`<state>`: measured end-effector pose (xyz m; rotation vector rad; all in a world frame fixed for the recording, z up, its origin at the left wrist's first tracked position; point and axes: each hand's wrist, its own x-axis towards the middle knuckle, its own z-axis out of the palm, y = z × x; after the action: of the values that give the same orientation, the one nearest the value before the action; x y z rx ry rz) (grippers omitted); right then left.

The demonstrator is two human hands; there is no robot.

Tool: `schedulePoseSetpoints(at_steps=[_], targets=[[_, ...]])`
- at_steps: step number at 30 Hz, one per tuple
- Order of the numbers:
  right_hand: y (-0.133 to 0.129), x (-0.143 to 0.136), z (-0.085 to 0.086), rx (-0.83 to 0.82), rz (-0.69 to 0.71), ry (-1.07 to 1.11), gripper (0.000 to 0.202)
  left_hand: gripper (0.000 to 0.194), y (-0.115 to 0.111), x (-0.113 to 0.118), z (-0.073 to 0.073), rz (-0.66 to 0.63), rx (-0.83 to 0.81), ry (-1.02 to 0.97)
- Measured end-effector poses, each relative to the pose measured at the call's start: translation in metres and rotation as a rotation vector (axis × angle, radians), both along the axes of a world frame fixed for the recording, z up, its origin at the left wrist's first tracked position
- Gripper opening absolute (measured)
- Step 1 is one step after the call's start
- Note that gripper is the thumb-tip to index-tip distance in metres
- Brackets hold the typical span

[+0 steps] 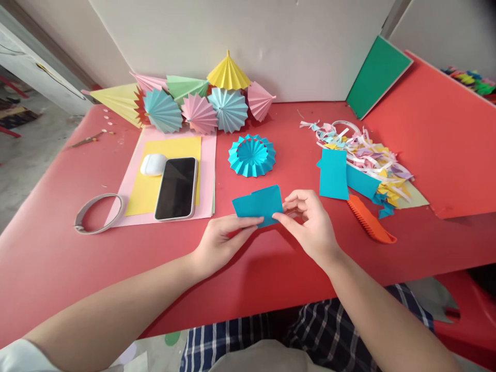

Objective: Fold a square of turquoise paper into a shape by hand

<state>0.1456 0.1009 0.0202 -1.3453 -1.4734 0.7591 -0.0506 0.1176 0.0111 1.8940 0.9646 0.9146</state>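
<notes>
A small piece of blue paper [260,203] is held between both hands above the red table. My left hand [227,238] pinches its lower left edge between thumb and fingers. At its right edge, my right hand [310,225] grips the paper with the thumb in front and curled fingers behind. The paper's upper edge is uneven, with a step near its middle. Just beyond it lies a pleated blue paper ring [252,156]. Flat blue paper pieces [334,174] lie to the right of my right hand, beside an orange comb-like tool [371,219].
Pleated paper umbrellas [199,112] stand along the wall. A phone [176,188] and a white earbud case [152,164] rest on yellow and pink sheets, near a grey band [98,214]. Paper scraps [372,150] pile at right, before a green board [378,77] and a red board [445,150].
</notes>
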Motion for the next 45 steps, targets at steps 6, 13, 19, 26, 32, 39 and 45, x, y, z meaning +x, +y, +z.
schedulePoseSetpoints(at_steps=[6, 13, 19, 26, 32, 39, 45], targets=[[-0.001, -0.002, -0.002, 0.181, -0.025, -0.165, 0.039, 0.021, -0.001, 0.0, -0.001, -0.038, 0.031, 0.039], [-0.001, -0.001, -0.006, 0.446, 0.004, -0.4, 0.05, 0.02, -0.001, 0.0, -0.001, -0.025, 0.001, 0.033], [-0.002, 0.0, -0.008, 0.402, 0.049, -0.461, 0.056, 0.019, -0.001, 0.0, -0.001, -0.014, -0.03, 0.015], [-0.003, 0.0, -0.01, 0.397, 0.095, -0.472, 0.061, 0.019, -0.002, 0.0, -0.001, -0.006, -0.046, 0.009], [-0.004, -0.001, -0.007, 0.372, 0.065, -0.332, 0.047, 0.019, -0.001, -0.001, -0.001, -0.01, -0.048, 0.026], [-0.003, -0.002, -0.005, 0.366, 0.039, -0.274, 0.045, 0.018, -0.001, 0.0, -0.001, -0.049, -0.023, 0.026], [-0.004, -0.002, 0.003, 0.166, 0.077, -0.131, 0.012, 0.019, -0.001, 0.001, 0.0, -0.03, -0.004, 0.011]])
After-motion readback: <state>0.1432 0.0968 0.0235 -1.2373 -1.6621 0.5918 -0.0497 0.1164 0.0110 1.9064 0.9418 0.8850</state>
